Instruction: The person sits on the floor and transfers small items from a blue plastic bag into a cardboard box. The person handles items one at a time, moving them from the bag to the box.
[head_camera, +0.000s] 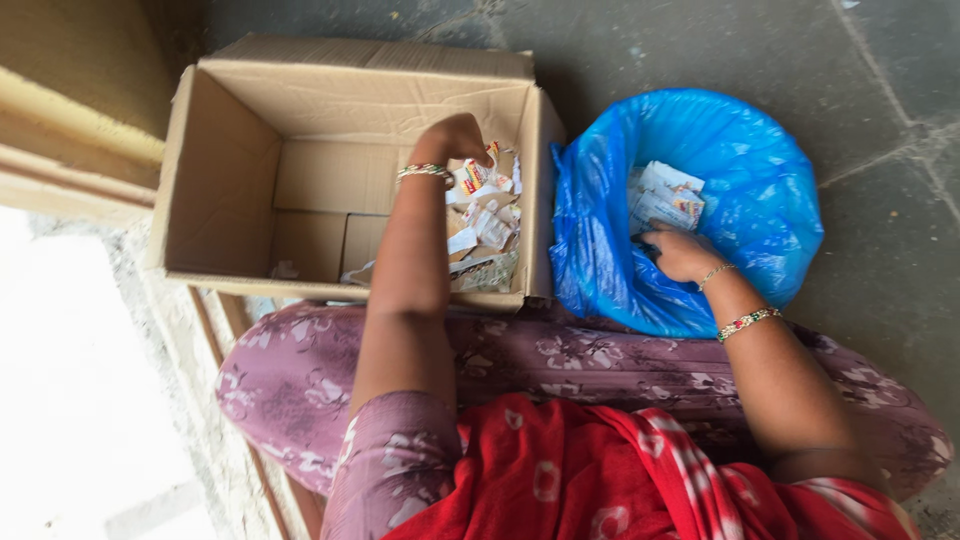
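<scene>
My left hand (452, 138) reaches into an open cardboard box (230, 170) and is closed over a small white printed packet (474, 178) at the top of a pile of such packets (487, 240) against the box's right wall. My right hand (680, 255) is down inside a blue plastic bag (760, 190) to the right of the box, fingers curled on the white packets (662, 198) lying in it. Whether it grips one is hidden by the fingers. Both wrists wear bangles.
The box and bag stand on a dark stone floor (890, 90). My legs in purple flowered cloth (300, 370) lie across the front of both. A red cloth (600, 470) covers my lap. A wooden frame (60, 120) and a bright pale area are at left.
</scene>
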